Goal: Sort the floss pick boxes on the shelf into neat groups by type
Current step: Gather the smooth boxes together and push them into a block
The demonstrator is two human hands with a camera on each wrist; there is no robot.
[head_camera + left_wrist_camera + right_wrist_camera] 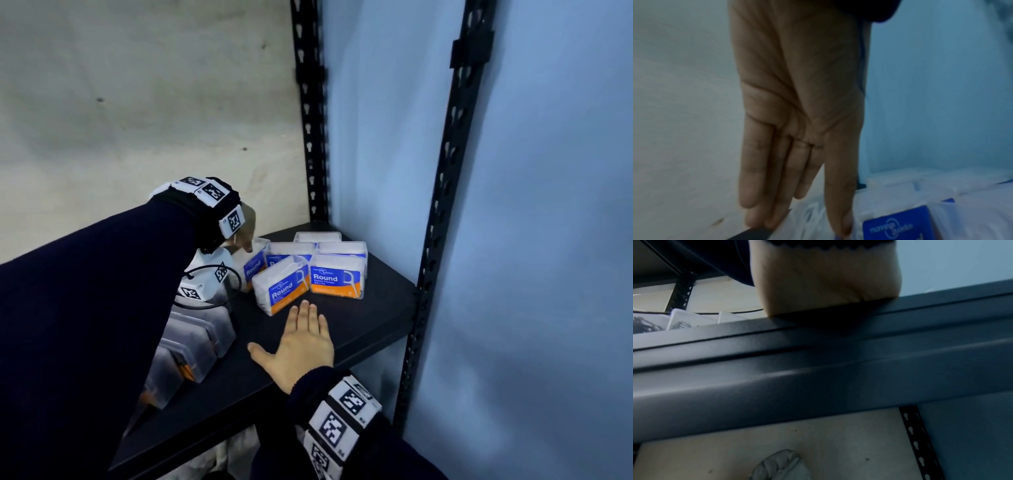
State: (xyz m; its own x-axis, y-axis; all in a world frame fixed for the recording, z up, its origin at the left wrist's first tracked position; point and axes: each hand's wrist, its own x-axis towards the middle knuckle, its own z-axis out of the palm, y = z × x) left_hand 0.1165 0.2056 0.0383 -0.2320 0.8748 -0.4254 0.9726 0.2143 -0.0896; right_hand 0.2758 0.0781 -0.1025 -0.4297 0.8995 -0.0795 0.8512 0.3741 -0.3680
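Your right hand [306,342] lay flat and empty on the shelf [370,308], just short of the Round boxes [337,279]. Left hand [246,230], fingers straight, touched the rear-left box [255,265]. Advice: square skewed boxes gently, labels forward.

— Anything legible?
— "Round" in white on the blue-and-orange label of the clear plastic floss pick box at front right [336,278], and on the tilted clear box beside it [281,290] and the one behind [255,266].
— The smaller lines?
— Too blurred; likewise the white logo on the blue label [894,227] in the left wrist view.
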